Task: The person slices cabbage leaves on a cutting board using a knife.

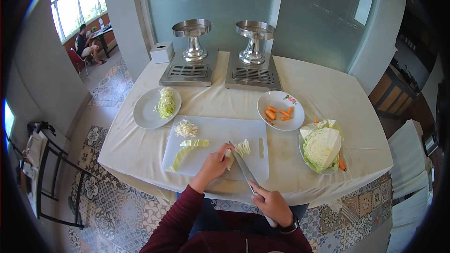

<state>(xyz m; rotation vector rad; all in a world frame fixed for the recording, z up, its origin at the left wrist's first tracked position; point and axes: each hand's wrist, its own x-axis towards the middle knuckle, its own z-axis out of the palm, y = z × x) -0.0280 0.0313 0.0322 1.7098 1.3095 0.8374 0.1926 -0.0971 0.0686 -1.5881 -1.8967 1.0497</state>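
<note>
"How would you slice that?"

"I'd curl the left hand's (216,163) fingertips well back from the knife (244,169), then take short, even strokes. The right hand (273,204) grips the handle."

"And the cabbage piece (229,160)?"

"Held under the left fingers, just left of the blade, on the cutting board (225,130); shreds (243,147) lie right of the blade, farther than the right hand."

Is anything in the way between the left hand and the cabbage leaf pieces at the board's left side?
Nothing visible: between the left hand and the cabbage leaf pieces lies only bare white cutting board.
</note>
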